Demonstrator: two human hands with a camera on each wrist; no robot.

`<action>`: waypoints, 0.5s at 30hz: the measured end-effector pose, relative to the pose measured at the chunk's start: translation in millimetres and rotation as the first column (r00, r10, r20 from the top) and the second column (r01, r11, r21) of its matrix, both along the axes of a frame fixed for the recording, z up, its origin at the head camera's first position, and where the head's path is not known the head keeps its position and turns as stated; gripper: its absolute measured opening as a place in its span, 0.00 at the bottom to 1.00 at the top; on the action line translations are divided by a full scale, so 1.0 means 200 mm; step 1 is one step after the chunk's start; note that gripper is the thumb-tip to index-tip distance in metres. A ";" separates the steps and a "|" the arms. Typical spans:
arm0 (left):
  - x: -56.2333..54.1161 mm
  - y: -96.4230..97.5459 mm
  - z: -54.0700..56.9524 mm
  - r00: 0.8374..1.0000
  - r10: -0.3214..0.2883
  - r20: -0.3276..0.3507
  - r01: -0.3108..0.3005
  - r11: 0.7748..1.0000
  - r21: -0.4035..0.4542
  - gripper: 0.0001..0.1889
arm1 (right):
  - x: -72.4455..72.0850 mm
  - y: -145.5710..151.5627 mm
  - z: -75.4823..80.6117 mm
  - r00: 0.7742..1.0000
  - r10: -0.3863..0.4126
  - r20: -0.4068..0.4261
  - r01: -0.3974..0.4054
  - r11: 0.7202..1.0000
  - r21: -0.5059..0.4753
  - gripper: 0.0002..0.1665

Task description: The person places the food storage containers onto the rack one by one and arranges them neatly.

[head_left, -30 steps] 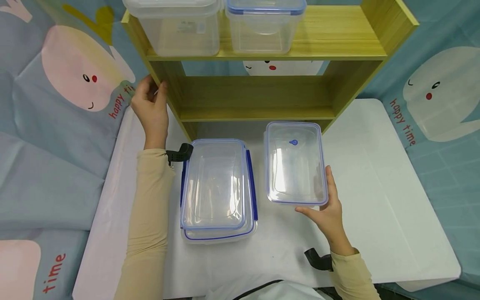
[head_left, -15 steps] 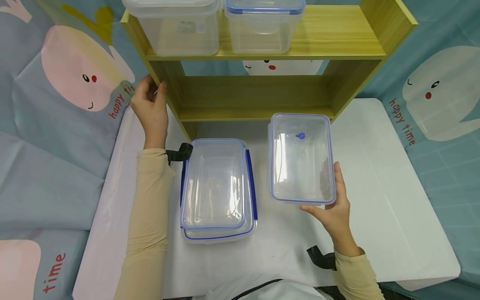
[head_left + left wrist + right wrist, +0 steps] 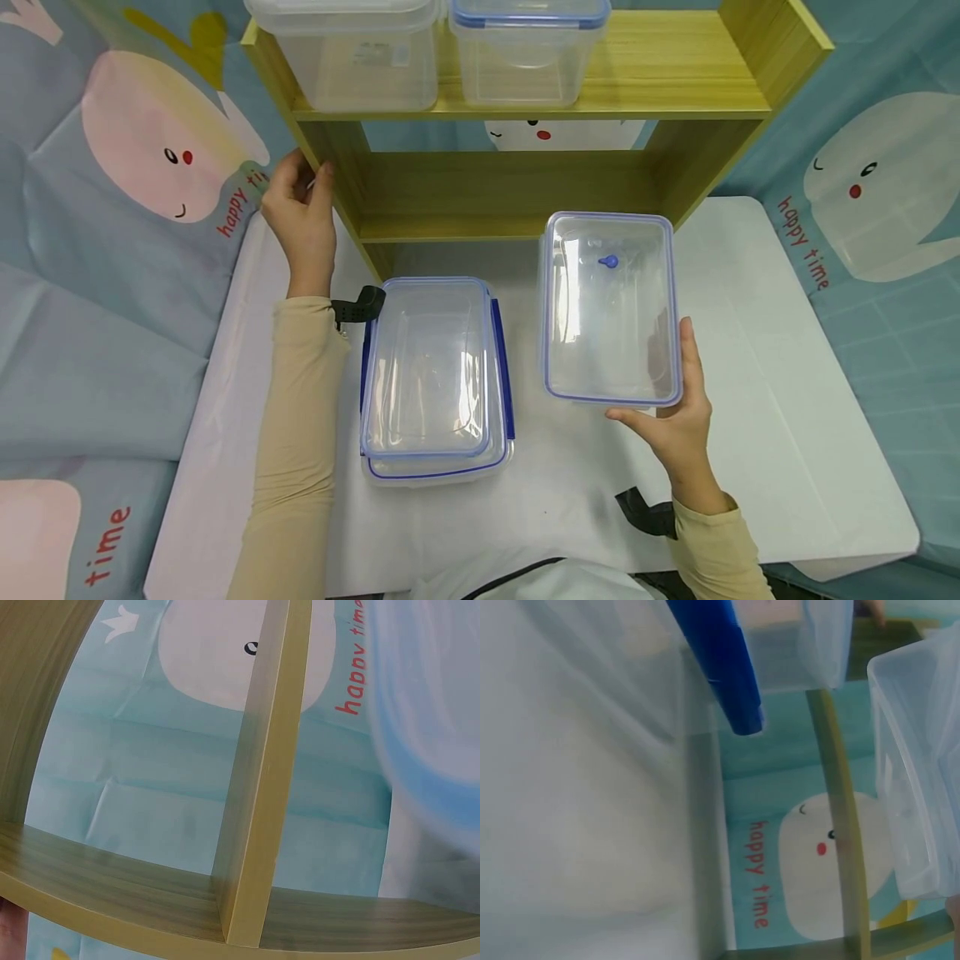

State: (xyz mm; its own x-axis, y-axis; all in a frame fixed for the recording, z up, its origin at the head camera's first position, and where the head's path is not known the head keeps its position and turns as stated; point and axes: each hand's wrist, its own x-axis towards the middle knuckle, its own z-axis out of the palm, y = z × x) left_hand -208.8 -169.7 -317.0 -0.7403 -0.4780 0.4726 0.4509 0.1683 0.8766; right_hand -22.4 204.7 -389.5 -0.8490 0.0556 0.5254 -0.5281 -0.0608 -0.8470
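Observation:
My left hand [image 3: 302, 221] grips the front edge of the left side panel of a yellow-green wooden shelf [image 3: 517, 193]. A sliver of its fingers appears at the left edge of the left wrist view. My right hand [image 3: 671, 429] holds a clear plastic food container [image 3: 600, 333] with a blue-rimmed lid by its near right corner, thumb along the near side and fingers up the right side. A small blue plug [image 3: 609, 262] marks the lid. In the head view, the container overlaps the shelf's lower right part. The fingers beneath it are hidden.
Left of the held container, two clear food containers with blue trim [image 3: 431, 375] lie stacked on the white table [image 3: 780, 400]. On the top shelf stand a large translucent container [image 3: 352, 71] and a blue-lidded one [image 3: 525, 71]. Patterned cloth [image 3: 862, 333] hangs around the table.
My right hand has carried the food container up, right and toward the shelf; it looks larger in the head view. My left hand keeps its grip on the side panel.

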 end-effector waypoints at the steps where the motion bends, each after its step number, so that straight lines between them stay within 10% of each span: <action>1: 0.00 0.00 0.00 1.000 0.000 0.001 0.000 1.000 0.000 0.11 | 0.00 0.00 0.00 1.000 -0.002 -0.004 0.002 1.000 -0.001 0.68; 15: 0.00 0.00 0.01 1.000 -0.005 0.006 0.005 1.000 0.011 0.11 | -0.03 -0.01 0.08 0.994 -0.052 -0.093 0.051 0.999 -0.005 0.69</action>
State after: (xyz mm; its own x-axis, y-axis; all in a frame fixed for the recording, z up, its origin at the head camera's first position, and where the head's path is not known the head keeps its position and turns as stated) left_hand -208.9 -169.7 -316.0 -0.7457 -0.4794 0.4627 0.4461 0.1566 0.8812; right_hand -28.4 203.4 -374.5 -0.7927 0.0997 0.6014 -0.6068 -0.0339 -0.7942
